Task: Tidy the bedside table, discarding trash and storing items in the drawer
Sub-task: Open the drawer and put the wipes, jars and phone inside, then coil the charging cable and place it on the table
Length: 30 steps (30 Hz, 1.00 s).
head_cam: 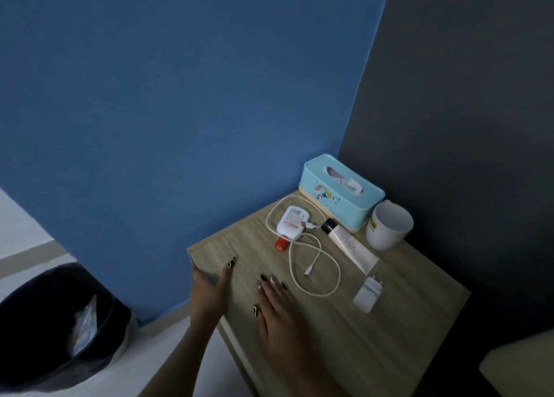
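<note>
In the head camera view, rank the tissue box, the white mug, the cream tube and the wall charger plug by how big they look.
1. tissue box
2. white mug
3. cream tube, long but thin, so close to the mug
4. wall charger plug, smallest, though nearest the camera

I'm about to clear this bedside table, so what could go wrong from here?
1. The white charging cable loops around the white bottle with the red cap, so lifting the cable may drag the bottle along.
2. The white mug stands close beside the tissue box; moving the box could knock it.
</note>
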Available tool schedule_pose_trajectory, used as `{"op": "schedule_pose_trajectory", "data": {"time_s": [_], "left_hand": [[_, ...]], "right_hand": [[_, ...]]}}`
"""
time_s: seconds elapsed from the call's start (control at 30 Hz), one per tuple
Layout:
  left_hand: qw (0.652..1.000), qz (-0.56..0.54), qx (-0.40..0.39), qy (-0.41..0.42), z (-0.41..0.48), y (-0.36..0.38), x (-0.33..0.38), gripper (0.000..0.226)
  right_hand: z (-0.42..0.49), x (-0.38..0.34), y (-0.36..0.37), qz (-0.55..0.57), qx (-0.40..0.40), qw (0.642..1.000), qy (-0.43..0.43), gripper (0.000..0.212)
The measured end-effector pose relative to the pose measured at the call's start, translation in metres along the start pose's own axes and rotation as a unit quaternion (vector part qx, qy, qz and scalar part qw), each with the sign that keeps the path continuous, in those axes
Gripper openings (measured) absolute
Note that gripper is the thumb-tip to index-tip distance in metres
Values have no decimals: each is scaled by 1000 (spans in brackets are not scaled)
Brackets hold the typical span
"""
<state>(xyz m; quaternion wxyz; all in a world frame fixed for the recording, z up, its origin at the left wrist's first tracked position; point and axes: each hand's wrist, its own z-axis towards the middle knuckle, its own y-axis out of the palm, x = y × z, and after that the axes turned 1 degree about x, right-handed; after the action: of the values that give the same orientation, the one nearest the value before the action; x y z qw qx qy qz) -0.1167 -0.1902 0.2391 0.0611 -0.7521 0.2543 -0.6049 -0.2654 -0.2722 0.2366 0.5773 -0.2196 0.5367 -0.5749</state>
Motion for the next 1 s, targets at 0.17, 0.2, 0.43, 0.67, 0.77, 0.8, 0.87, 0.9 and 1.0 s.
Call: {"op": "schedule_pose_trajectory", "data": {"time_s": [0.17,0.2,0.43,0.67,0.77,0.8,0.87,0.9,1.0], "left_hand": [[992,124,19,18,-14,-13,22,90],[986,157,27,40,-16,-17,29,91],[919,286,-9,273,-17,-4,96,58],[821,380,-88,417,-40,54,112,41],[822,391,-89,404,-38,63,108,41],[825,386,-88,403,-36,63,107,41],[829,374,-93,406,-34,60,104,41],[831,369,-99,404,-32,56,103,41],[838,363,-105,394,-25,39,102,42]], "right_hand": [[14,-8,-21,37,-64,996,40,39],[17,-7,-27,58,-88,993,52,44],[44,47,-86,58,-35,981,179,31],[65,84,-90,11,-5,968,249,34],[78,90,-76,20,-37,973,226,49],[81,91,-71,19,-55,973,224,52],[85,96,-61,0,-81,973,214,48],[86,98,-59,-9,-90,973,210,43],[91,93,-62,-24,-108,974,198,31]]}}
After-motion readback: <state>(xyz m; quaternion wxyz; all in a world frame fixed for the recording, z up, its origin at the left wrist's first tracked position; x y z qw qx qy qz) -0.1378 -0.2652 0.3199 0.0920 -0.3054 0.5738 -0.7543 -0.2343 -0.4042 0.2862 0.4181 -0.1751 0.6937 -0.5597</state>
